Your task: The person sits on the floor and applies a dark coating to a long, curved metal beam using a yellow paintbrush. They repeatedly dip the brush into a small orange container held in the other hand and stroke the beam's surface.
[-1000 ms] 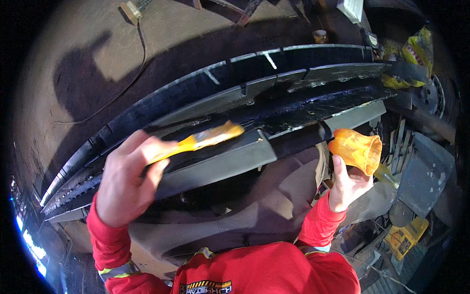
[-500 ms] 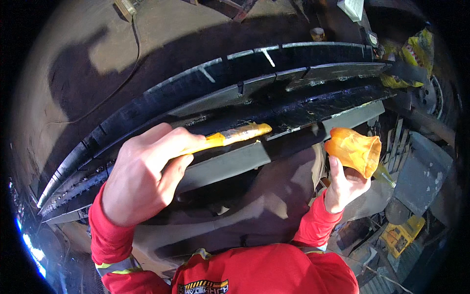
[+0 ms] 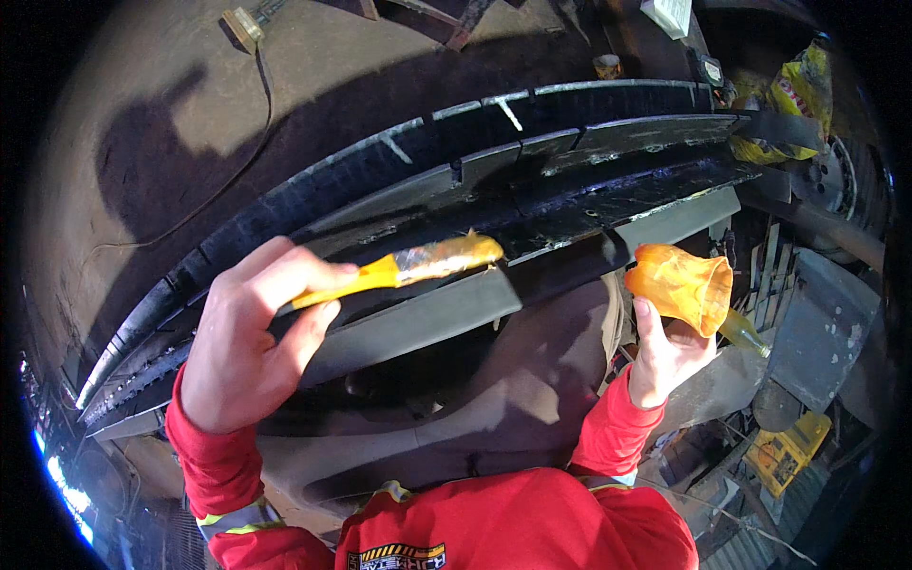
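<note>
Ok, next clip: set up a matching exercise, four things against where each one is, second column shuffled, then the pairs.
Things:
1. brush
2. orange cup
3. long dark panel
4. yellow bag

Places:
A. far upper right, beyond the panel's end
B. in the left hand, bristles resting on the panel
C. across the middle, in front of the person
D. in the right hand, beside the panel's near edge

Pairs: 1-B, 2-D, 3-C, 4-A
</note>
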The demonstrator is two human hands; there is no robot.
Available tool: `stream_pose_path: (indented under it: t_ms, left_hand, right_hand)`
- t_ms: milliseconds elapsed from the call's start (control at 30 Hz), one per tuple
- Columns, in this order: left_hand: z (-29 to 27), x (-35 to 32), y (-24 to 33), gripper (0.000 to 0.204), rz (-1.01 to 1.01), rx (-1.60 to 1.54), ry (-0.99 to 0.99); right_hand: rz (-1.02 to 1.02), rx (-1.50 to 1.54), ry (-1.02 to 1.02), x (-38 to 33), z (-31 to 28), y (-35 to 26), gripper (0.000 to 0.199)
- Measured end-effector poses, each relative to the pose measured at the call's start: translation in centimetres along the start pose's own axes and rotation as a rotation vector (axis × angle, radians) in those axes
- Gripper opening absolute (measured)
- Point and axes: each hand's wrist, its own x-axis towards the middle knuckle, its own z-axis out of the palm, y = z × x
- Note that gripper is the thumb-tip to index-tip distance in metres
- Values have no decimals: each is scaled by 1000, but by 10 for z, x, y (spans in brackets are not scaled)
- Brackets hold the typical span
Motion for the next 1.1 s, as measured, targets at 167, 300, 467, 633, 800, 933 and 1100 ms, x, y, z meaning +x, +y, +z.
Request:
stream_pose_path:
  t_ms: [167,300,467,633,800,933,1100]
  left_hand:
    - [7,10,3,20,42,-8,-59]
    - [-5,-2,-7,22,-57,87,-24]
    - [-25,-26,-10,19,-197,42,-147]
    - [-37,-34,-9,21,-300,-189,-26]
    - [-14,-16,-12,27,-208,-211,-99]
    - [-2,-6,-15,27,-258,-216,-150]
    - [5,-10,-19,22,-63,40,-109]
  right_hand:
    - [-34,19,1,0,5,-2,68]
    - [-28,-6,-16,-2,4,-3,68]
    - [-20,20,-43,-2,4,-3,68]
    - [-15,-30,-36,-3,2,4,70]
    - [-24,31,-11,-4,4,-2,70]
    - [-17,32,-21,-2,0,1,70]
    - [-32,3,-25,-4,-2,4,71]
